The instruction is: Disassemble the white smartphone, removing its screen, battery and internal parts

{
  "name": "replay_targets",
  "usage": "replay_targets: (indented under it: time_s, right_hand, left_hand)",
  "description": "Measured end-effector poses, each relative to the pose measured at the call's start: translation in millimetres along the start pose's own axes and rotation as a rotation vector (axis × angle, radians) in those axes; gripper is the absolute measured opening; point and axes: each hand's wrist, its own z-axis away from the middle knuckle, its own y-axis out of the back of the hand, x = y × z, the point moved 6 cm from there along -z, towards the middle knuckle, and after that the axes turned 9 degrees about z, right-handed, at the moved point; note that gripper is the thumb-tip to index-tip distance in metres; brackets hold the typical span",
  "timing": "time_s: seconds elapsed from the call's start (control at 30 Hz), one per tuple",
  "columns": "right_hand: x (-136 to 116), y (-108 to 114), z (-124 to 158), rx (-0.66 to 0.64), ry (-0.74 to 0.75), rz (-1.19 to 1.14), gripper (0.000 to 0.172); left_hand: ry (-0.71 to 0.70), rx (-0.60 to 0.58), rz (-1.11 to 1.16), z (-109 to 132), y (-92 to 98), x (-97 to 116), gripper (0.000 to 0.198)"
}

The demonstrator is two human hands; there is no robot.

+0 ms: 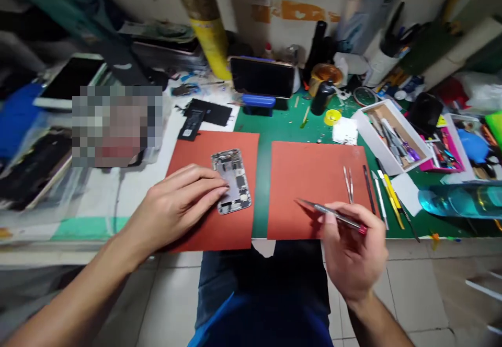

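An opened smartphone [240, 180], its inner circuit board bare, lies on the left orange mat [196, 151]. The fingers of my left hand [172, 200] are bent together, with their tips on the phone's left side; whether they pinch a small part there is hidden. Over the right orange mat [309, 164], my right hand [355, 253] grips a thin screwdriver [340, 218] with a red end cap, its tip pointing left. Metal tweezers [348, 184] lie just beyond that hand. A black phone battery [192, 125] is at the left mat's far edge.
On the right lie slim tools [392, 198], a white box of tools [423, 153] and a teal bottle [455, 200]. A propped phone [262, 77] stands at the back, near a dark small bottle [322, 99]. Phone parts [35, 164] crowd the left.
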Motion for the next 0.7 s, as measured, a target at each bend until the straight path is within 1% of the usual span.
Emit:
replay_targets:
  time_s: [0.03, 0.07, 0.13, 0.17, 0.2, 0.27, 0.37, 0.43, 0.5, 0.57, 0.7]
  right_hand:
    - [-9, 3, -6, -0.029, 0.135, 0.115, 0.039]
    - [-17, 2, -12, -0.086, 0.251, 0.207, 0.038]
    - [-26, -5, -23, -0.22, 0.39, 0.338, 0.033]
    - [-29, -9, -27, -0.276, 0.417, 0.373, 0.03]
    - [-32, -11, -32, -0.309, 0.418, 0.391, 0.028]
    - [-40, -14, -38, -0.327, 0.375, 0.356, 0.028]
    - [-54, -23, -39, -0.363, 0.286, 0.162, 0.036]
    - [-64, -36, -35, -0.439, 0.275, 0.06, 0.036]
    - [-69, -52, -30, -0.518, 0.282, 0.035, 0.032]
    - [-71, -65, -28, -0.562, 0.286, 0.04, 0.028]
    - [-72, -76, -30, -0.585, 0.294, 0.045, 0.027]
  left_hand:
    - [-0.001, 0.007, 0.005, 15, 0.8, -3, 0.018]
    - [-0.012, 0.008, 0.006, 28, -0.3, -5, 0.018]
    - [-0.045, 0.016, 0.0, 46, -5.4, -8, 0.017]
    - [-0.061, 0.028, -0.001, 52, -8.0, -9, 0.015]
    - [-0.073, 0.045, 0.002, 56, -10.2, -10, 0.014]
    - [-0.077, 0.071, 0.015, 59, -13.9, -12, 0.01]
    - [-0.07, 0.068, 0.03, 60, -18.6, -15, 0.017]
    - [-0.067, 0.054, 0.018, 61, -21.3, -18, 0.021]
    - [-0.064, 0.045, 0.006, 62, -23.3, -19, 0.022]
    - [-0.068, 0.054, 0.005, 64, -23.6, -19, 0.023]
    - [-0.089, 0.084, 0.02, 64, -21.9, -17, 0.022]
